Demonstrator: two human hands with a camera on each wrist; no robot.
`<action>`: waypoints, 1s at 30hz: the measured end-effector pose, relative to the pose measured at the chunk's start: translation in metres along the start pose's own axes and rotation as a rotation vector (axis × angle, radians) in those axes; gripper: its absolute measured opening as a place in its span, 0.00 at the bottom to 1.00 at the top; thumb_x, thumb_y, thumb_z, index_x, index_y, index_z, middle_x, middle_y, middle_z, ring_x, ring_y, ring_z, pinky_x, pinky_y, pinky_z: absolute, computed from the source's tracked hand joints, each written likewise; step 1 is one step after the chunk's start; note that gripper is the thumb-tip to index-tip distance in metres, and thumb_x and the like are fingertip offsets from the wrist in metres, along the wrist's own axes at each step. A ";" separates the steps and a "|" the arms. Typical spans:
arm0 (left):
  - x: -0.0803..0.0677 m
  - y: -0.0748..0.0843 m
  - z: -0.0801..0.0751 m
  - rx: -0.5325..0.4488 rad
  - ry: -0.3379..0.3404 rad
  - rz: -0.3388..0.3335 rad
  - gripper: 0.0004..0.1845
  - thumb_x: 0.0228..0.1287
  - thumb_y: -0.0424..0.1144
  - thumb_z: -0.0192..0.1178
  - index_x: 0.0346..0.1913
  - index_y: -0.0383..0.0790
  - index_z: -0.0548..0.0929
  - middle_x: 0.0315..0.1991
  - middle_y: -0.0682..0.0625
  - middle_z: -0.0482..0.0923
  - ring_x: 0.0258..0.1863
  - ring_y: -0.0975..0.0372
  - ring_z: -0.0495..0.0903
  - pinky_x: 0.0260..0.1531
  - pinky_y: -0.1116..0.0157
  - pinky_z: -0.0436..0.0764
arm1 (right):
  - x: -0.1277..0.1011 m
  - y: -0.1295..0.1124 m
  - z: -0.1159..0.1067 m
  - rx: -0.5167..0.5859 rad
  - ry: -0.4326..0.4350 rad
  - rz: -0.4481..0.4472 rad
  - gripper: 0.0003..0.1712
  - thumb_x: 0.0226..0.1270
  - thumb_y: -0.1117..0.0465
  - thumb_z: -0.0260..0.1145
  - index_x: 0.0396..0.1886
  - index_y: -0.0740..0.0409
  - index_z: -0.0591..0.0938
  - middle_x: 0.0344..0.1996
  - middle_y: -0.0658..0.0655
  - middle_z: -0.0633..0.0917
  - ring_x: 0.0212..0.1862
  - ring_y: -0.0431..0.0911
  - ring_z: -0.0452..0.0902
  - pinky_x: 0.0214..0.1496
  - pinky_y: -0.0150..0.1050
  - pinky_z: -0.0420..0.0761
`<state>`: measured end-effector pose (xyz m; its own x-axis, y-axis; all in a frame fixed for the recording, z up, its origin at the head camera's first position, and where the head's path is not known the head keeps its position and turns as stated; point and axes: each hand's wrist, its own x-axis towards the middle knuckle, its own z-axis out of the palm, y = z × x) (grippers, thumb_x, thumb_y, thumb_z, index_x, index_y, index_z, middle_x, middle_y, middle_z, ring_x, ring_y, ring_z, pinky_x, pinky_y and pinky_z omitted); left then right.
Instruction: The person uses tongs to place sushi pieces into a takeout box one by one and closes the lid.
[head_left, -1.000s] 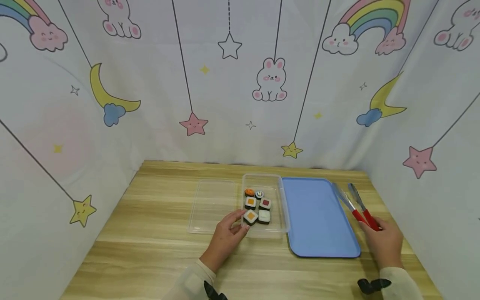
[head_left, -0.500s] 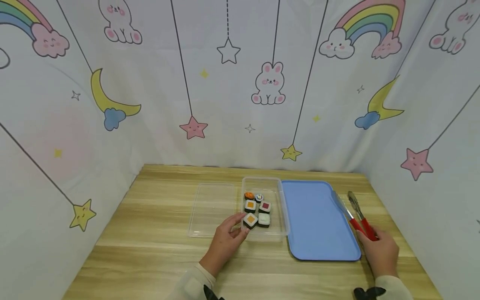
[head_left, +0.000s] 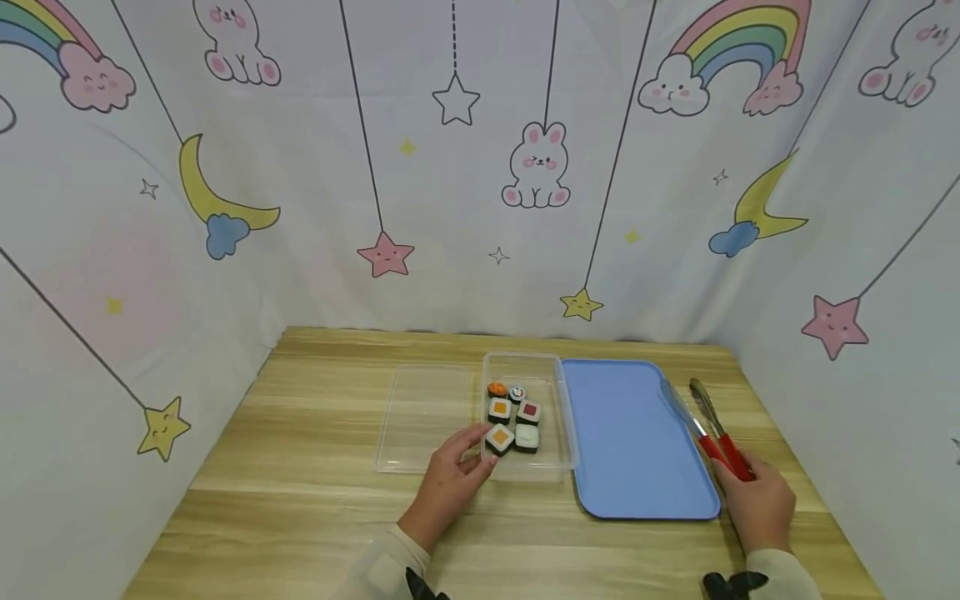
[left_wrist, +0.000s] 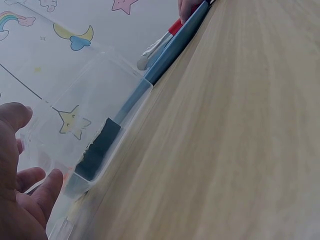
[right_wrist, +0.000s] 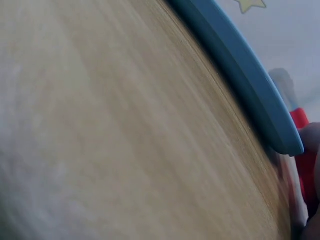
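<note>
- The left hand (head_left: 450, 479) is lying at the near left corner of the clear box (head_left: 551, 379), fingers bent around the box's wall and gripping it; the left wrist view shows thumb and fingers (left_wrist: 42, 187) against the clear plastic.
- The right hand (head_left: 759, 506) is sitting on the table (head_left: 300, 517) just right of the blue tray (head_left: 637, 442), its fingers closing on the red handles of the tongs (head_left: 712, 429).
- Six sushi pieces (head_left: 512, 414) are sitting inside the box, in two columns.
- The clear lid (head_left: 423, 412) is lying flat, touching the box's left side.
- The tray is lying just right of the box, with the tongs along its right edge, tips pointing away.
</note>
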<state>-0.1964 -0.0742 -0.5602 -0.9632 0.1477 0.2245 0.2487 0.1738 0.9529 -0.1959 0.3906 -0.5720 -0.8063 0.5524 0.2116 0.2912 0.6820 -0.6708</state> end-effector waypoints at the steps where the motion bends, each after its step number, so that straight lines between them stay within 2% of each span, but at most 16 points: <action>1: 0.000 0.000 0.000 0.001 0.000 -0.003 0.28 0.69 0.34 0.70 0.70 0.34 0.78 0.70 0.40 0.73 0.66 0.46 0.76 0.56 0.66 0.85 | 0.000 0.000 0.000 0.003 0.006 0.001 0.30 0.64 0.55 0.76 0.60 0.70 0.83 0.52 0.75 0.84 0.50 0.67 0.80 0.49 0.58 0.81; 7: -0.001 0.002 0.000 0.011 0.003 -0.013 0.28 0.69 0.34 0.69 0.70 0.35 0.78 0.70 0.41 0.74 0.66 0.46 0.76 0.56 0.67 0.85 | 0.000 0.000 0.001 0.009 0.030 0.045 0.31 0.67 0.53 0.74 0.61 0.70 0.82 0.52 0.75 0.84 0.50 0.66 0.80 0.43 0.52 0.79; 11: 0.000 0.003 0.000 0.015 0.002 -0.019 0.28 0.69 0.34 0.69 0.70 0.36 0.78 0.70 0.42 0.74 0.67 0.46 0.76 0.56 0.67 0.84 | 0.000 0.001 0.001 -0.001 0.043 0.033 0.30 0.65 0.54 0.76 0.60 0.71 0.83 0.50 0.75 0.84 0.48 0.66 0.81 0.41 0.51 0.79; 19: 0.000 0.002 0.000 0.023 -0.002 -0.019 0.28 0.70 0.34 0.69 0.71 0.36 0.77 0.70 0.42 0.73 0.67 0.47 0.76 0.58 0.66 0.84 | 0.000 0.002 0.002 0.003 0.043 0.013 0.32 0.62 0.56 0.78 0.60 0.73 0.82 0.50 0.78 0.83 0.48 0.69 0.80 0.49 0.62 0.80; 26: 0.000 0.004 -0.001 0.025 -0.004 -0.020 0.28 0.70 0.34 0.69 0.71 0.37 0.77 0.71 0.43 0.73 0.67 0.48 0.76 0.58 0.66 0.84 | 0.001 -0.001 0.001 -0.012 -0.003 0.050 0.34 0.63 0.57 0.78 0.62 0.74 0.80 0.49 0.77 0.83 0.47 0.68 0.79 0.46 0.61 0.80; 28: 0.000 0.004 -0.001 0.023 -0.004 -0.016 0.28 0.70 0.35 0.69 0.71 0.37 0.77 0.71 0.43 0.73 0.67 0.47 0.76 0.58 0.66 0.84 | 0.000 -0.003 0.000 -0.011 -0.011 0.057 0.34 0.64 0.57 0.78 0.62 0.75 0.79 0.50 0.78 0.82 0.48 0.69 0.78 0.47 0.63 0.80; 30: 0.000 0.002 0.000 0.020 -0.001 -0.007 0.27 0.70 0.35 0.69 0.70 0.36 0.78 0.70 0.42 0.73 0.67 0.46 0.76 0.58 0.65 0.84 | 0.001 -0.003 -0.001 -0.031 -0.018 0.058 0.36 0.66 0.53 0.76 0.64 0.75 0.77 0.52 0.79 0.80 0.51 0.70 0.75 0.54 0.65 0.75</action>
<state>-0.1956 -0.0740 -0.5579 -0.9648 0.1474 0.2179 0.2443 0.1941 0.9501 -0.1971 0.3897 -0.5688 -0.7967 0.5828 0.1599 0.3534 0.6639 -0.6591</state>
